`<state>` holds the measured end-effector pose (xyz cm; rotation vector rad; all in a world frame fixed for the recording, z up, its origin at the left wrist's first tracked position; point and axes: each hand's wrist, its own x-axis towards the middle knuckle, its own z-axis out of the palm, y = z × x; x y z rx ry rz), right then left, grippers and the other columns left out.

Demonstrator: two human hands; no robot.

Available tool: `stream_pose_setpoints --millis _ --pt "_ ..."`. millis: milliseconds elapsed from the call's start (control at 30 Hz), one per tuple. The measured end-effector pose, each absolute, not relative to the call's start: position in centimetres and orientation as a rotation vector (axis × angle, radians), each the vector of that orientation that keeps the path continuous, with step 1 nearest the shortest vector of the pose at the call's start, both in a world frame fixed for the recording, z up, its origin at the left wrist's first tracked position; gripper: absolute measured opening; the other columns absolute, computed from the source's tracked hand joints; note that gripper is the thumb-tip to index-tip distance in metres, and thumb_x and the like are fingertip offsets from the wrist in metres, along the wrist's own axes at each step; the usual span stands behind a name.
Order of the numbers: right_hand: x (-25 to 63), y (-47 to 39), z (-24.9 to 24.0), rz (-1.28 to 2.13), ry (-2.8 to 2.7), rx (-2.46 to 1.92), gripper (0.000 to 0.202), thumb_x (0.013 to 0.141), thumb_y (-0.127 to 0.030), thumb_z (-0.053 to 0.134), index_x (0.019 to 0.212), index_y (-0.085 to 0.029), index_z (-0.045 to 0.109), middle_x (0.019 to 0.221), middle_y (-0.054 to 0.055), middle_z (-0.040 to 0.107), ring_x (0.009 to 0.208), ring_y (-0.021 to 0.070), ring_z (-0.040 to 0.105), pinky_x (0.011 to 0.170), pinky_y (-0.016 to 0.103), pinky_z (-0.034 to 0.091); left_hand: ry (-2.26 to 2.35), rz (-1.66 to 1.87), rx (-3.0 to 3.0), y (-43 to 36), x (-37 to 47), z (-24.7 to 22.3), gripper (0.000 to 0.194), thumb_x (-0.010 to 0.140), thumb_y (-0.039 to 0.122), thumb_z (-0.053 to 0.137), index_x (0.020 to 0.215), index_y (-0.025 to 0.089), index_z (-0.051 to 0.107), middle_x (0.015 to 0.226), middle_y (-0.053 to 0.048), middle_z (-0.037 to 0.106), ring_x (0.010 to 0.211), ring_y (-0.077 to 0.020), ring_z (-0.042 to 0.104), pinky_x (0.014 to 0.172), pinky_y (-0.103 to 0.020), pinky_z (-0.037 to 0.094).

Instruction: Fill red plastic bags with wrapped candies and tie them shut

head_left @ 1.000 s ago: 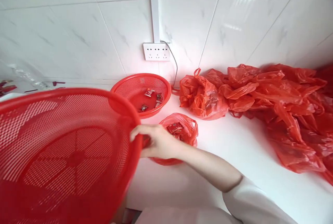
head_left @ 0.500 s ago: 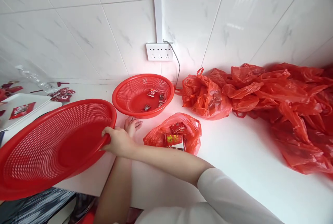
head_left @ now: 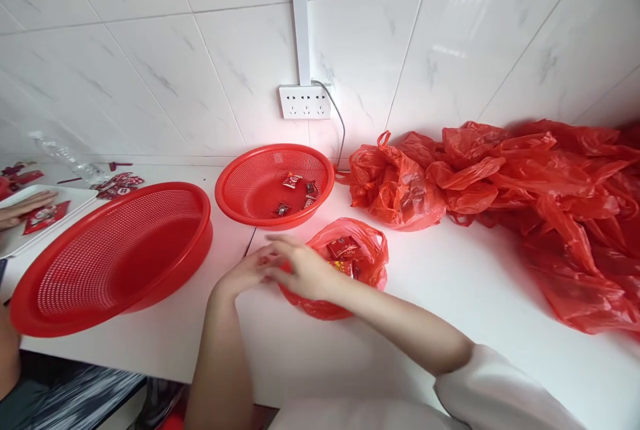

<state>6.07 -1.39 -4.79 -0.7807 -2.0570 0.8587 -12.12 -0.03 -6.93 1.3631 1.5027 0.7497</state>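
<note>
My left hand (head_left: 245, 275) and my right hand (head_left: 303, 271) meet in front of the small red basket, their fingertips overlapping. The right hand's fingers are stretched out with the thumb apart, over the left side of a red plastic bag (head_left: 373, 253). The left hand's fingers also reach out loosely, partly covered by the right. Neither hand shows anything in it. Inside the bag lie red snack packets (head_left: 343, 246), some hidden by my right hand. Several small wrapped candies (head_left: 293, 181) rest in the small red basket (head_left: 230, 207).
To the left, a large red basket (head_left: 200, 243) sits on the white table (head_left: 300, 363). Another person's hand (head_left: 30, 207) touches a red packet on a white tray (head_left: 83, 198). A heap of red plastic bags (head_left: 500, 177) lies right. A power socket (head_left: 305, 103) is on the wall.
My right hand has let go of the large basket, which now sits lower and flatter on the left, and has moved right to the bag. The other person's hand has come over the tray.
</note>
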Motion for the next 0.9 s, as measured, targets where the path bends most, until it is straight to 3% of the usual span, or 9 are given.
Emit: stream_pose_setpoints --millis 167,233,300,433,500,600,733,900 --pt "16.6 -1.1 -6.9 0.297 -2.009 -1.543 0.036 0.086 -0.025 0.056 0.121 -0.017 0.056 0.14 0.018 0.046 0.129 0.0321 0.043 0.102 0.053 0.037 1.414 0.236 1.276 -2.4 -11.6 -6.7 0.049 0.072 0.058 0.066 0.099 0.017 0.064 0.093 -0.009 0.07 0.083 -0.0246 0.068 0.078 -0.037 0.052" --pt "19.6 -1.3 -7.8 0.233 -1.954 -1.764 0.042 0.085 -0.028 0.056 0.125 -0.015 0.052 0.135 0.02 0.051 0.122 0.0349 0.05 0.095 0.054 0.043 1.46 0.255 1.245 -3.4 -11.2 -7.2 0.049 0.076 0.061 0.06 0.097 0.016 0.063 0.09 -0.009 0.071 0.083 -0.0242 0.069 0.079 -0.036 0.051" --pt "21.9 -1.6 -8.5 0.345 -1.893 -1.885 0.04 0.087 -0.027 0.052 0.125 -0.017 0.051 0.12 0.018 0.061 0.105 0.0315 0.062 0.083 0.049 0.05 1.485 0.295 1.224 -4.1 -10.8 -7.6 0.048 0.079 0.061 0.056 0.091 0.015 0.064 0.085 -0.01 0.071 0.081 -0.0241 0.068 0.078 -0.036 0.051" --pt "24.6 -2.2 -8.6 0.702 -1.751 -1.692 0.026 0.087 -0.022 0.049 0.111 -0.022 0.058 0.088 0.004 0.069 0.075 0.0179 0.067 0.073 0.035 0.054 1.483 0.521 1.188 -4.6 -10.4 -7.2 0.042 0.08 0.056 0.059 0.094 0.016 0.065 0.095 -0.008 0.07 0.087 -0.023 0.065 0.079 -0.034 0.05" --pt "25.4 -2.2 -7.8 0.788 -1.628 -1.495 0.023 0.086 -0.027 0.054 0.107 -0.02 0.06 0.084 0.003 0.068 0.075 0.0167 0.067 0.074 0.033 0.054 1.421 0.679 1.186 -4.5 -10.4 -6.4 0.037 0.08 0.051 0.063 0.099 0.019 0.064 0.098 -0.006 0.068 0.089 -0.0217 0.063 0.076 -0.031 0.05" --pt "26.1 -2.2 -5.4 0.85 -1.42 -1.222 0.027 0.084 -0.034 0.061 0.107 -0.018 0.059 0.086 0.004 0.067 0.08 0.0176 0.068 0.075 0.033 0.055 1.252 0.867 1.179 -4.1 -10.3 -4.8 0.026 0.08 0.043 0.065 0.094 0.021 0.065 0.087 -0.002 0.065 0.078 -0.0181 0.06 0.066 -0.028 0.048" --pt "26.3 -2.5 -1.2 0.695 -1.223 -1.02 0.023 0.081 -0.03 0.066 0.102 -0.021 0.061 0.085 0.001 0.063 0.075 0.0143 0.065 0.073 0.031 0.054 1.123 1.052 1.18 -3.2 -10.3 -1.2 0.02 0.075 0.039 0.071 0.08 0.02 0.064 0.069 0.001 0.057 0.058 -0.0127 0.051 0.053 -0.025 0.043" --pt "25.1 -3.2 2.9 0.416 -1.027 -0.862 0.02 0.076 -0.025 0.072 0.094 -0.024 0.063 0.088 0.001 0.059 0.082 0.0149 0.062 0.081 0.033 0.052 1.064 1.282 1.216 -2.0 -9.5 4.5 0.014 0.07 0.03 0.075 0.077 0.022 0.068 0.07 -0.001 0.057 0.066 -0.0151 0.054 0.058 -0.028 0.048"
